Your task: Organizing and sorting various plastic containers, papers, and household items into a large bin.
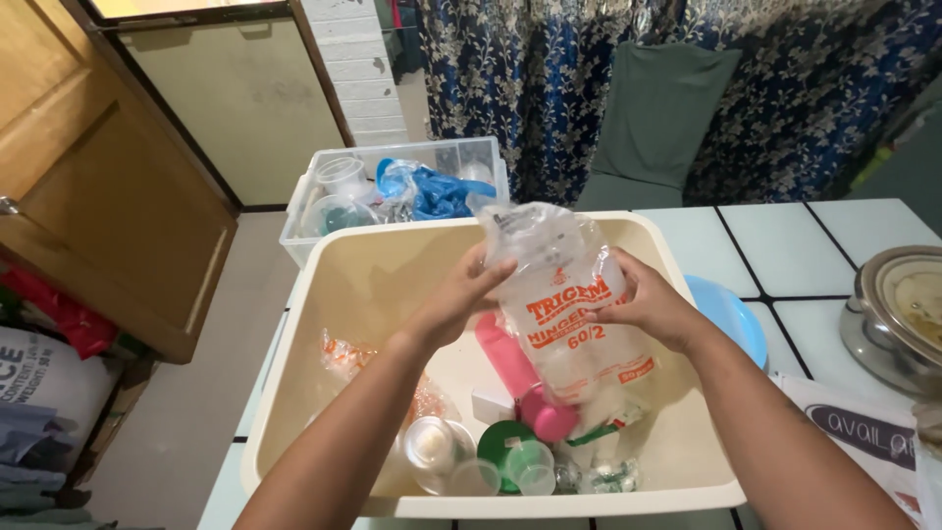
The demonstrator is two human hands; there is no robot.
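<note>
A clear plastic bag (567, 304) with orange print is held up over the big cream tub (373, 285) on the bench (785, 245). It is pinched on its left side by the left hand (461, 294) and on its right side by the right hand (643, 304). Both arms are stretched forward from the near edge, and a pink bottle (525, 378) and small cups (471, 461) are seen lying in the tub below.

Two bare forearms come into the head view from the bottom edge, each ending in a hand. The left hand (461, 294) and the right hand (643, 299) wear no gloves, rings, bracelets or watch. No sleeve shows on either arm; both are uncovered from the wrist back to the frame's edge. The fingers (488, 273) are slim, with short, unpainted nails. Nothing else of the person's body or clothing is in view.
</note>
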